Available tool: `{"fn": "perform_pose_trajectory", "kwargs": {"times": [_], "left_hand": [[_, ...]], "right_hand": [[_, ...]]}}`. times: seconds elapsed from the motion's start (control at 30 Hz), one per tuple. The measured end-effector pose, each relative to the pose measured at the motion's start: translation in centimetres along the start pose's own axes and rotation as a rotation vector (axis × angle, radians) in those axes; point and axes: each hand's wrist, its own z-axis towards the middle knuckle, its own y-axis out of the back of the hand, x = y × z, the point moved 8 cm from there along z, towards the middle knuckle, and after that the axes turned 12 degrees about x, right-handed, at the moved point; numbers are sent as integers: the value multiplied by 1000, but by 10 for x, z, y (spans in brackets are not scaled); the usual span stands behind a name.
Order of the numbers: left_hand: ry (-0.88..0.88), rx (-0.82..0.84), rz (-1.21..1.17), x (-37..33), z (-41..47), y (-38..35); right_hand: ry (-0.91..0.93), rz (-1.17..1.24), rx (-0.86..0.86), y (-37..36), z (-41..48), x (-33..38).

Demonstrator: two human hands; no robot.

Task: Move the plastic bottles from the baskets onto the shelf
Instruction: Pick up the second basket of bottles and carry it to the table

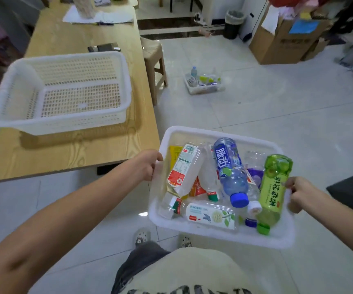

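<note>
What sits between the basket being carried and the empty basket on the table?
In the head view, only bare wooden table and the left hand gripping the carried basket separate it from the empty basket.

The room looked like a cluttered home or storeroom: glossy tiled floor (277, 107), long wooden table (82, 66), plastic stool (153, 56), cardboard box (281, 39) and waste bin (234, 23) along the far wall.

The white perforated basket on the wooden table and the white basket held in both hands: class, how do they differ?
The white perforated basket on the table is empty; the hand-held white basket is full of plastic bottles. The first rests on the wooden table; the second is gripped by the left hand and right hand. Both are white plastic.
</note>
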Motion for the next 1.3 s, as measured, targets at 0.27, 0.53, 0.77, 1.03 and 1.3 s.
{"fn": "perform_pose_trajectory", "kwargs": {"times": [0.27, 0.53, 0.77, 1.03, 1.3], "left_hand": [[-51, -89, -92, 5, -46, 119], [-15, -224, -283, 41, -83, 269], [19, -374, -428, 65, -103, 369], [49, -430, -480, 34, -91, 429], [37, -421, -445, -60, -38, 464]], "right_hand": [[81, 21, 101, -105, -68, -2], [123, -135, 298, -269, -109, -24], [156, -230, 387, -386, -143, -26], [176, -261, 361, -453, -161, 13], [209, -264, 330, -520, -161, 112]]}}
